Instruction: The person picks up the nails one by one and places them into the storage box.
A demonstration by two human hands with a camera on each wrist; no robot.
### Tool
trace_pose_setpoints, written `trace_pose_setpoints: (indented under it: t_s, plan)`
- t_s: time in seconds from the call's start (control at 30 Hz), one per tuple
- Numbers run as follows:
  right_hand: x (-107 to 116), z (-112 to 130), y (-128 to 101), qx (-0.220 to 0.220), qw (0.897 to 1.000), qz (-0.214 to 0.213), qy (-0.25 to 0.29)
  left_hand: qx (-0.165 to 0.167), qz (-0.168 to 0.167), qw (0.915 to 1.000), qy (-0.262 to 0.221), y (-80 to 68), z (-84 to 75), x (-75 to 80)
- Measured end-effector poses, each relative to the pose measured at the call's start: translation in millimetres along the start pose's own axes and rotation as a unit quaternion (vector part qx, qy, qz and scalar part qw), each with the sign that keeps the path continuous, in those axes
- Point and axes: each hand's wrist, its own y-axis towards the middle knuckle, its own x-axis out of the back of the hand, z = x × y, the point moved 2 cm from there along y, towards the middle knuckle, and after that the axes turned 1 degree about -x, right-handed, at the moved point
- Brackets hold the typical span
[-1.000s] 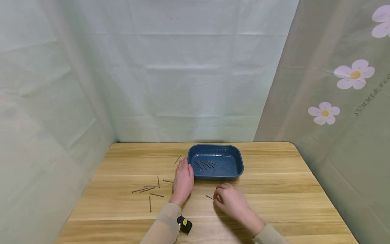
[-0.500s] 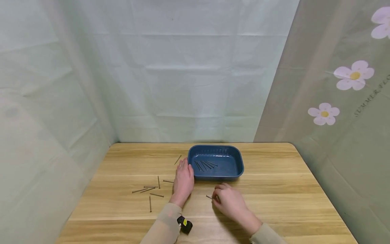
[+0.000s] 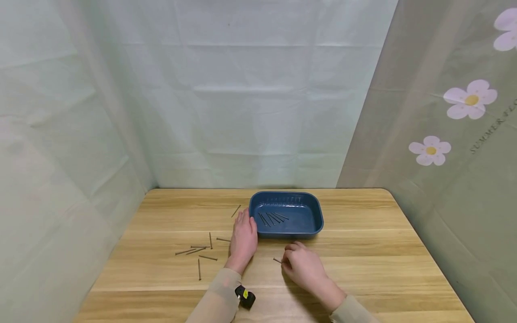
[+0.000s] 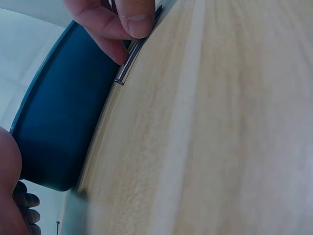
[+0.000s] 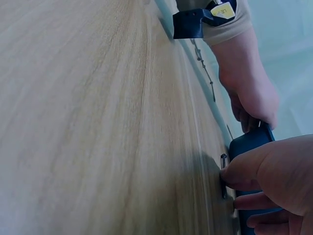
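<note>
A: On the left of the wooden table (image 3: 363,251), loose nails (image 3: 198,249) lie scattered, flat on the surface and apart from one another. One more nail (image 3: 235,211) rests near the tray's left end.

B: The left hand (image 3: 243,240) lies palm down with fingers extended, its fingertips touching the left wall of the blue tray (image 3: 313,226). It holds nothing. Several nails (image 3: 272,218) already lie side by side in the tray.

A: Further right, the right hand (image 3: 303,265) is on the table in front of the tray. Its thumb and fingertips are curled down onto a single nail (image 3: 277,260), which lies flat on the wood with one end sticking out to the left. The left wrist view shows a fingertip pressing on the shaft.

B: The risk, judged from here, is a slip: the nail is thin, smooth and flush with the table, so a pinch may roll it away or drop it short of the tray.

A: Little blocks the way. The tray's near wall stands between that nail and the tray floor. A green curtain (image 3: 258,89) closes off the back.
</note>
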Motion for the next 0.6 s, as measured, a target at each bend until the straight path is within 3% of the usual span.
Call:
trace_pose_setpoints:
  t_s: [0.6]
  plan:
    - [-5.3,8.1,3.0,0.006,0.999,-0.021,-0.042,0.009,0.009,0.9999,0.004,0.2,-0.1,0.8]
